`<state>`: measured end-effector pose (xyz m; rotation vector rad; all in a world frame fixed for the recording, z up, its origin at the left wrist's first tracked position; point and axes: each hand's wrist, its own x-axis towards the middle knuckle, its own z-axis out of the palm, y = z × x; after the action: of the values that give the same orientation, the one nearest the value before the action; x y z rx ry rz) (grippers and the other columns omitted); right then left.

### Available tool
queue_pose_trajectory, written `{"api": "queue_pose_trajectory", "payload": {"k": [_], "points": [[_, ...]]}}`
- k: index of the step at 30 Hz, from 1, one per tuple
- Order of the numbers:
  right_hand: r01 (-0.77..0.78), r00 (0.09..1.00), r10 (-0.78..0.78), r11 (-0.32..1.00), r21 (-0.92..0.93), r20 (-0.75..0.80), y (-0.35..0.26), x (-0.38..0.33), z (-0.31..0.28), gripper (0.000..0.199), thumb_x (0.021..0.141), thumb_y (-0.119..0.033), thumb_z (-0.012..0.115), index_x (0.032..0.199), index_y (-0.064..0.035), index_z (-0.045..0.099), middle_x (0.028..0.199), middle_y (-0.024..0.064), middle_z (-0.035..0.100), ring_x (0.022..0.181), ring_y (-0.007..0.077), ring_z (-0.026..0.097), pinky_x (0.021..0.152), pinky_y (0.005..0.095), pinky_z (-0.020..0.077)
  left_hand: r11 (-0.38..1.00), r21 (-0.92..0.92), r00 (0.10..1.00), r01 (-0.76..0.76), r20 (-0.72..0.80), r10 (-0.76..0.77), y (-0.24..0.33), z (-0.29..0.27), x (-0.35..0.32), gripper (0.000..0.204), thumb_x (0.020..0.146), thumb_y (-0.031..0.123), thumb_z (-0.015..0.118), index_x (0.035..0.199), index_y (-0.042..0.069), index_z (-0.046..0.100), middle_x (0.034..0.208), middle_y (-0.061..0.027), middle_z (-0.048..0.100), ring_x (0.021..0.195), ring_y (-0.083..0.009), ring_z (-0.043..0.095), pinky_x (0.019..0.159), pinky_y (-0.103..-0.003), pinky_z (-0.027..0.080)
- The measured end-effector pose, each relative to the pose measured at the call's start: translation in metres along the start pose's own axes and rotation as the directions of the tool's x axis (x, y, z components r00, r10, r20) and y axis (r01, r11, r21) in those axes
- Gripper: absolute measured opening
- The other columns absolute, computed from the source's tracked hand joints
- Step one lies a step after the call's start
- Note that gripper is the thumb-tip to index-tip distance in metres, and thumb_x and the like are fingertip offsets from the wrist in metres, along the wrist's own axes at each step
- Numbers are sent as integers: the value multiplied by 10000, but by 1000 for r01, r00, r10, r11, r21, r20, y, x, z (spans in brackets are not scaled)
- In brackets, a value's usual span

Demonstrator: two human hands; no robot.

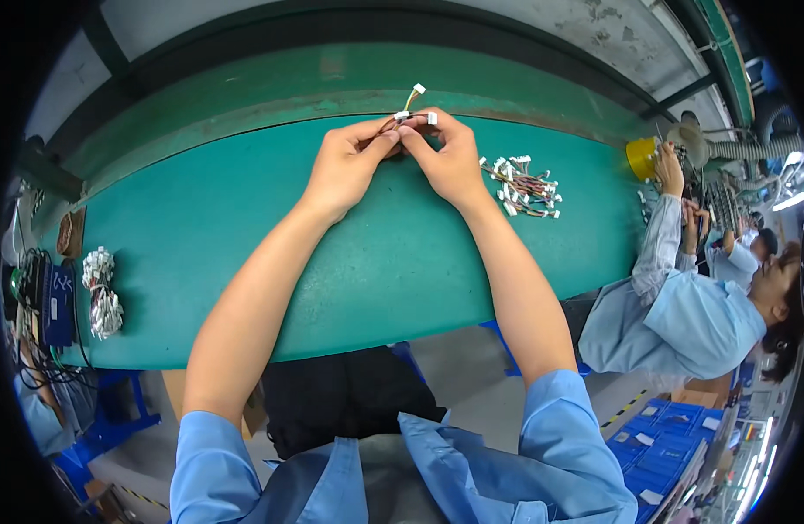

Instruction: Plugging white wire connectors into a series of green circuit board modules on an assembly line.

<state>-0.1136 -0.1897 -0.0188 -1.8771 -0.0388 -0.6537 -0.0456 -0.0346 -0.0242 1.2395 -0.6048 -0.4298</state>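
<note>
Near the far side of the green table (245, 262), my two hands meet over a small wire harness (403, 115) with white plug connectors on short coloured wires. My left hand (348, 166) pinches it between thumb and fingers. From the other side my right hand (446, 157) grips it as well, thumb tip close to the left thumb. One connector sticks up above my fingers, and another lies against the right fingers. Just right of my right hand is a loose pile of similar wire harnesses (526, 188). My fingertips hide part of the held wires.
A bundle of white-ended harnesses (103, 293) lies at the table's left, by a blue box (60, 306) with black cables. On the right a co-worker in light blue (681, 319) works beside a yellow container (643, 159). Blue crates (659, 445) stand at lower right.
</note>
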Motion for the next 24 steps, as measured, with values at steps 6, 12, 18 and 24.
{"api": "queue_pose_trajectory", "payload": {"k": [6,12,18,24], "points": [[65,998,-64,996,-55,8,13,-4,0,146,892,-53,713,1025,3,697,907,58,705,803,134,622,755,249,512,1000,-16,999,5,-52,-6,-1,7,-4,286,1029,51,569,1274,-52,676,1086,-127,741,918,-156,692,870,-248,579],[-8,1000,7,999,32,17,1,-3,-5,137,905,-46,700,1031,7,693,875,67,697,735,122,591,717,245,503,999,45,999,13,-43,-11,0,7,-1,236,1030,48,560,1206,-55,678,991,-111,732,867,-148,685,836,-250,576],[-91,995,75,931,354,58,-4,3,-3,112,923,-38,690,1022,14,692,828,73,692,665,115,567,647,238,486,993,120,998,-8,66,0,1,3,-2,185,1034,66,554,1133,-32,676,921,-97,717,824,-149,676,776,-246,552],[-150,987,92,834,532,134,-8,6,-6,88,949,-39,683,970,45,697,796,92,694,577,131,558,541,268,498,994,107,987,-11,163,-6,1,-2,-1,186,1041,89,545,1120,-26,667,908,-99,720,818,-147,676,752,-236,525]]}}
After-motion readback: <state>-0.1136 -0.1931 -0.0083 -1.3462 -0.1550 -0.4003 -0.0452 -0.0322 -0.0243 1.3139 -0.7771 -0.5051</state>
